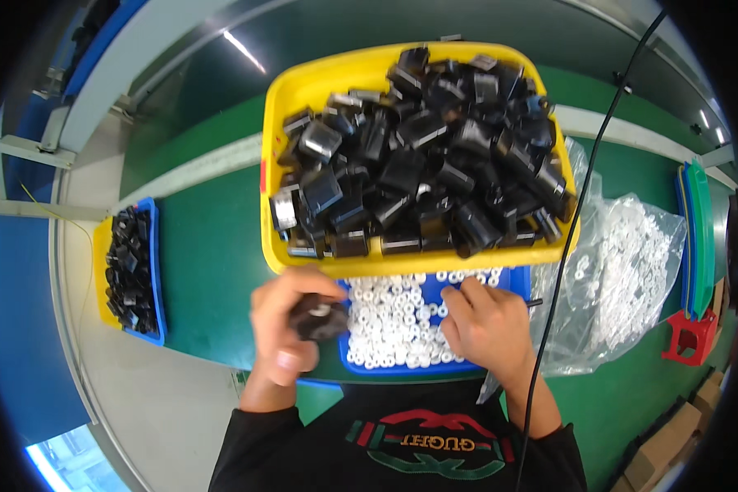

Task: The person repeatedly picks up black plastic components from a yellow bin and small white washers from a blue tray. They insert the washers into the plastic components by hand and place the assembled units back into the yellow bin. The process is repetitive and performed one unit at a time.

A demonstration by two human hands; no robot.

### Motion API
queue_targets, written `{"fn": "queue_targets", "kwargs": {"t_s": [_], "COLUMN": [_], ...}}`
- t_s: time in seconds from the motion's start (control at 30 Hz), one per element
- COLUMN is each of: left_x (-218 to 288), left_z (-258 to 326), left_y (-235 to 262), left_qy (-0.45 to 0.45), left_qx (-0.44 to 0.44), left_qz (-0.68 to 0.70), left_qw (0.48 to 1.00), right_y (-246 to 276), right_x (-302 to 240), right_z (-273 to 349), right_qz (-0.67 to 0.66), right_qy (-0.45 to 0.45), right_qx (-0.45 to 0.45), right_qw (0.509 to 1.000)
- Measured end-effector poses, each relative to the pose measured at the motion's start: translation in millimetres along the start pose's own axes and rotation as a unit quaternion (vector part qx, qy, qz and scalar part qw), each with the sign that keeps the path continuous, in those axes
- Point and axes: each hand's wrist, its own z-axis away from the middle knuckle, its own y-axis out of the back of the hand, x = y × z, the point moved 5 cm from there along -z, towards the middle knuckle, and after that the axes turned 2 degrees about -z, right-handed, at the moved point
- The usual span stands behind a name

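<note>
The left hand (285,330) is gripping 1 black part (318,320) in curled fingers, left of a blue tray (514,281). The right hand (494,330) is bending over white rings (389,328) there; I cannot tell what its fingertips are pinching.

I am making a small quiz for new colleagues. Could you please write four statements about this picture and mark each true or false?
1. The left hand holds a black part. True.
2. The right hand is inside the large yellow tray. False: the right hand is over the blue tray.
3. White rings lie in the blue tray. True.
4. The clear plastic bag lies left of the blue tray. False: the bag lies to its right.
</note>
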Motion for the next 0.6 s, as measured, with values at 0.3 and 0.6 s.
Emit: {"fn": "queue_targets", "kwargs": {"t_s": [0.3,0.6], "left_x": [-132,-183], "left_z": [-147,-239], "left_y": [139,95], "left_qy": [0.092,0.039], "left_qx": [0.177,0.097], "left_qz": [-0.219,-0.362], "left_qw": [0.955,0.926], "right_y": [-8,-1], "right_x": [3,-3], "right_z": [-7,-8], "right_qz": [-0.015,-0.041], "right_qy": [0.033,0.071], "right_qx": [0.06,0.04], "right_qw": [0.998,0.996]}}
